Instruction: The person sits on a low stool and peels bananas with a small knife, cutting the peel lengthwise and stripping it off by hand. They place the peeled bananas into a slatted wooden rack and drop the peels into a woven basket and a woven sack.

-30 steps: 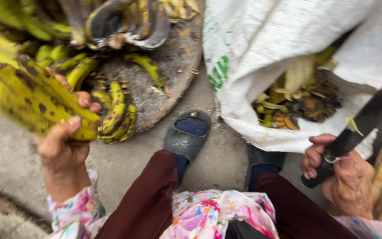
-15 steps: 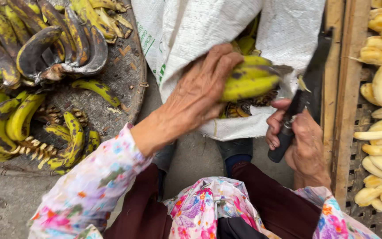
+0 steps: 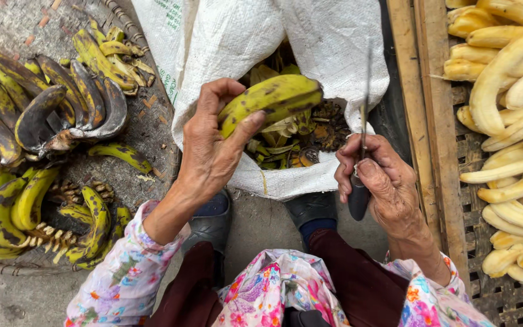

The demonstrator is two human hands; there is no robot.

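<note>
At far left, unpeeled bananas heaped on round woven tray. Left hand grip closed around 1 green-yellow banana above open white sack. Right hand clenched on knife, blade up. Peeled bananas on rack at right.

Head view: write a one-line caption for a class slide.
Left hand holds a banana over a white sack; right hand grips a knife.

One package shows — a white woven sack, open-mouthed, slumped at the centre far side between the round basket on the left and the wooden rack on the right. Green print marks its far left face — peels fill its mouth.
</note>
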